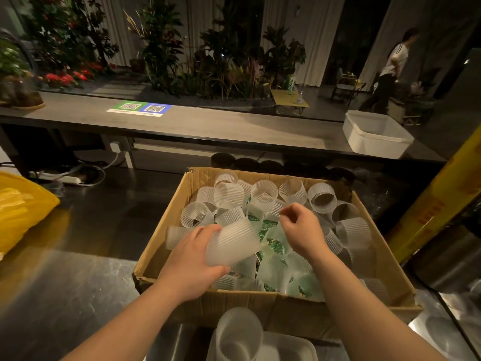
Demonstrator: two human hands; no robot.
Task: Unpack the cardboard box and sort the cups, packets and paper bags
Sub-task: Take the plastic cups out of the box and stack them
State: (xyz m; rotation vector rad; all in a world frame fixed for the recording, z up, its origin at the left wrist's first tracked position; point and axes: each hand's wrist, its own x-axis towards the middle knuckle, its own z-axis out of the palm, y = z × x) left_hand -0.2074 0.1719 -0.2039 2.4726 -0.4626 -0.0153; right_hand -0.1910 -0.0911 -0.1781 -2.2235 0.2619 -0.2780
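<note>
Nearest the person, a stack of ribbed cups (238,332) stands in a white tray (291,347) on the steel bench (65,295). Beyond it, the cardboard box (260,306) holds loose ribbed cups over green packets (276,246). The left hand (191,261) has its grip clamped on a frosted ribbed cup (231,243) above the box. The right hand (302,227) hovers with fingers curled, holding nothing. Recommended: hold the cup lightly by its wall, align its base with the stack mouth, and nest it squarely
</note>
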